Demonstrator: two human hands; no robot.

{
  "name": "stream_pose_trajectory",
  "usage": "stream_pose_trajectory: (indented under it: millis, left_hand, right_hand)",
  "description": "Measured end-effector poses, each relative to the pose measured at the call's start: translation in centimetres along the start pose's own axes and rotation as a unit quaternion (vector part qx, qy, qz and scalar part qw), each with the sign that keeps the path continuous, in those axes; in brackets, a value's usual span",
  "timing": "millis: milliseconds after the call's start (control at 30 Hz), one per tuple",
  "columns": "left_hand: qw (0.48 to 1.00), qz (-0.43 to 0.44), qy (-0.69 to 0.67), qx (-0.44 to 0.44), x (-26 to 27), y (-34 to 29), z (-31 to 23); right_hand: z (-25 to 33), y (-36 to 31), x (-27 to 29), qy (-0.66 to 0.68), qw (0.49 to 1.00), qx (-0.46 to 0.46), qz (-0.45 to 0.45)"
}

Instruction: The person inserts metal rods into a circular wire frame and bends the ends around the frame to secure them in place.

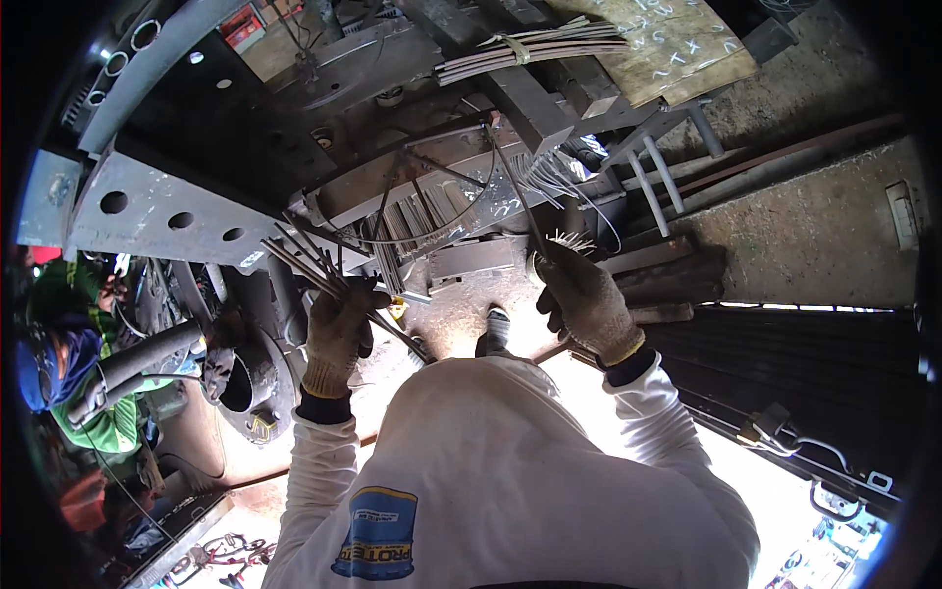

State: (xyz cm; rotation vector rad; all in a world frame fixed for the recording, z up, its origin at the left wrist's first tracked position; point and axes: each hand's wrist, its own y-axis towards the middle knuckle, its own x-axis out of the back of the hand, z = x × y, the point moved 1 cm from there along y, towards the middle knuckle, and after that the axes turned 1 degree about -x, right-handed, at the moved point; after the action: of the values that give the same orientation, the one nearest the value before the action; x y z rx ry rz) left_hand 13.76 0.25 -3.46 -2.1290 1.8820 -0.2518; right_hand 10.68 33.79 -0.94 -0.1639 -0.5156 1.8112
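My left hand [337, 339], in a knitted work glove with dark fingers, is closed round a loose bundle of thin metal rods [299, 263] that fan out up and to the left. In my right hand [586, 306], gloved alike, is a single long metal rod [520, 192]. Its far end slants up to a steel frame [402, 187] with thin braces and a curved bar. Flat metal strips [412, 218] stand close together within that frame.
A steel beam with round holes [147, 208] runs along the left. At the far side lie tied rods [530, 51] and a marked board [667, 49]. Another person in green and blue [98, 393] is at the left, beside a large pipe [152, 355]. Dark ribbed panel [805, 363] at right.
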Motion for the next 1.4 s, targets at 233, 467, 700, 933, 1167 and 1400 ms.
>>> stream_pose_trajectory:
  millis: [233,467,700,933,1167,1400]
  left_hand:
    - [1.000,0.018,-0.011,0.008,1.1,1.0,0.6]
    - [1.000,0.014,-0.010,0.007,0.9,1.0,-0.3]
    - [1.000,0.016,-0.001,0.001,1.0,1.1,-0.2]
    - [0.999,0.021,0.027,-0.007,1.2,0.4,-0.6]
    - [0.999,0.033,0.022,-0.010,2.4,0.1,-1.0]
    - [0.999,0.045,0.013,-0.009,1.4,-1.6,-1.9]
  right_hand:
    - [1.8,0.1,-0.7,0.026,0.997,-0.037,-0.059]
    - [1.6,0.2,-0.7,0.026,0.999,-0.033,-0.028]
    - [0.3,1.4,-1.6,0.115,0.991,-0.036,-0.063]
    - [-0.7,1.9,-6.5,0.420,0.905,-0.004,-0.074]
    - [1.6,4.1,-16.3,0.342,0.916,0.000,-0.211]
    - [1.7,4.1,-14.1,0.403,0.901,0.010,-0.158]
